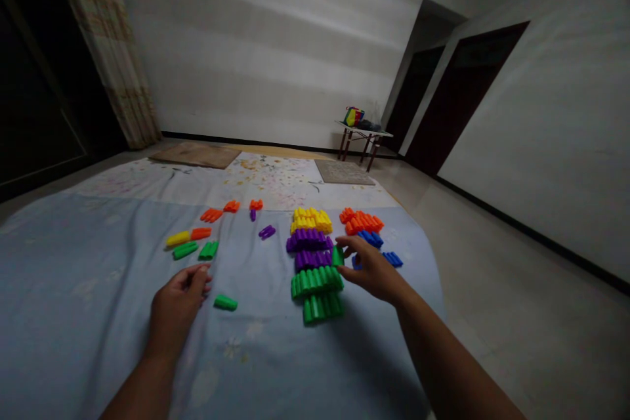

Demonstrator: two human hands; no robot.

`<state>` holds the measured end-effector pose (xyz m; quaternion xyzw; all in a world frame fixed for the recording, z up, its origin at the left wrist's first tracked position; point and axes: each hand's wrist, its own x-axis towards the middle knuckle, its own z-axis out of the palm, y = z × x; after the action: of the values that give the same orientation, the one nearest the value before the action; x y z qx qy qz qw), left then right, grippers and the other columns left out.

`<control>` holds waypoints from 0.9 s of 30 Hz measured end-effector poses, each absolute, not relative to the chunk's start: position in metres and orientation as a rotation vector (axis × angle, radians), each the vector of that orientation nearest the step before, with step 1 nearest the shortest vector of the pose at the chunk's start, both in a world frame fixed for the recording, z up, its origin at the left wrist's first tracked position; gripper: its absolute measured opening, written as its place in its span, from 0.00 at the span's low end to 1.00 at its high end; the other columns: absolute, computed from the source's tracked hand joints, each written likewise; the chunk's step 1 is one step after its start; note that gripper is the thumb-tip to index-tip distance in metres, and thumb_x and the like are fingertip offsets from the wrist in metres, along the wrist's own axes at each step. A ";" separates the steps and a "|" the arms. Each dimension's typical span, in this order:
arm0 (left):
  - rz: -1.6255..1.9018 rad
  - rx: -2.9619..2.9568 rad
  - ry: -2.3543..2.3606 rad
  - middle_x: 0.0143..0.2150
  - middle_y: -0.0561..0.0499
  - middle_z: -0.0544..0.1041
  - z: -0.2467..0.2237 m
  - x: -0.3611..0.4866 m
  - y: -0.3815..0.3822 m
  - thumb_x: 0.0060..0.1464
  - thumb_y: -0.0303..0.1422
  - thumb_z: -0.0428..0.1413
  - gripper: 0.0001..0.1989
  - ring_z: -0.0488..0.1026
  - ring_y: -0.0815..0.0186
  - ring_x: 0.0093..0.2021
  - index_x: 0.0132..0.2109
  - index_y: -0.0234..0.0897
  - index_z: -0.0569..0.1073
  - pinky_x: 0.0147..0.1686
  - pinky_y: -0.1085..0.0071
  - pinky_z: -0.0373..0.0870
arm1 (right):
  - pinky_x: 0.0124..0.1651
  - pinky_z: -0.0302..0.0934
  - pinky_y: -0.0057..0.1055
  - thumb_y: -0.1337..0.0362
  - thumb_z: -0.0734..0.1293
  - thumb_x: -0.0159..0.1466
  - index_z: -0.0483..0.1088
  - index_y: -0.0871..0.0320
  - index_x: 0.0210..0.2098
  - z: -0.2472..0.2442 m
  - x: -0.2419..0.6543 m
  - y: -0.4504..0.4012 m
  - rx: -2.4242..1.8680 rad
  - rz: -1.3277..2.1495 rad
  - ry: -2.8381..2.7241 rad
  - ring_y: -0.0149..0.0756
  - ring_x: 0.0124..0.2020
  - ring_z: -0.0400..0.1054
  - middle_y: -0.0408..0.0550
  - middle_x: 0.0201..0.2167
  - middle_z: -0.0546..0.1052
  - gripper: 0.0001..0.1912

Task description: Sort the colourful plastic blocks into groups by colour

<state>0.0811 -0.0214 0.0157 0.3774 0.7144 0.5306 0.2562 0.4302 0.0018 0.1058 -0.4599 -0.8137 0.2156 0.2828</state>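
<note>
My right hand (370,269) pinches a green bullet-shaped plastic piece (337,256) between thumb and fingers. It holds the piece upright at the right end of the purple rows (311,240), just above the green rows (317,282). Yellow rows (311,219) lie behind the purple ones. My left hand (181,292) is closed low over the cloth, thumb against fingers; whether anything is inside is hidden. Near it are a loose green piece (226,302) and two green clusters, one (209,250) just beyond the fingertips.
At left lie a yellow piece (178,239), orange pieces (211,214) and purple pieces (267,232). Orange rows (363,221) and blue pieces (392,259) sit to the right, partly behind my right hand. A pale blue cloth (266,367) covers the surface. A small table (367,131) stands farther back.
</note>
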 end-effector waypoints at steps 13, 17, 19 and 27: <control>1.402 1.028 2.006 0.27 0.52 0.74 0.026 0.085 -0.026 0.41 0.47 0.52 0.22 0.70 0.69 0.24 0.39 0.37 0.73 0.25 0.73 0.70 | 0.53 0.57 0.34 0.69 0.67 0.53 0.64 0.56 0.50 0.079 0.424 -0.047 -1.216 0.644 -2.438 0.38 0.49 0.62 0.51 0.47 0.67 0.24; 1.418 1.031 1.985 0.28 0.52 0.75 0.025 0.084 -0.026 0.40 0.48 0.52 0.23 0.70 0.69 0.24 0.40 0.36 0.73 0.25 0.72 0.70 | 0.53 0.57 0.35 0.69 0.67 0.53 0.65 0.57 0.51 0.081 0.422 -0.042 -1.230 0.601 -2.474 0.39 0.49 0.62 0.52 0.48 0.67 0.24; 1.421 1.027 1.984 0.28 0.52 0.75 0.023 0.082 -0.026 0.40 0.48 0.52 0.23 0.70 0.68 0.24 0.40 0.36 0.73 0.25 0.72 0.70 | 0.53 0.57 0.35 0.69 0.67 0.53 0.65 0.57 0.51 0.081 0.422 -0.042 -1.243 0.602 -2.480 0.39 0.49 0.62 0.52 0.48 0.67 0.25; 1.426 1.067 1.981 0.28 0.53 0.75 0.017 0.080 -0.024 0.41 0.48 0.52 0.23 0.71 0.68 0.25 0.40 0.37 0.73 0.25 0.73 0.70 | 0.53 0.57 0.36 0.69 0.67 0.53 0.64 0.56 0.52 0.079 0.420 -0.045 -1.244 0.614 -2.471 0.41 0.50 0.62 0.52 0.48 0.67 0.26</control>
<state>0.0796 -0.0243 0.0166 0.3890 0.7226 0.5202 0.2365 0.4196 -0.0454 0.0787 -0.4337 -0.8617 0.2141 0.1535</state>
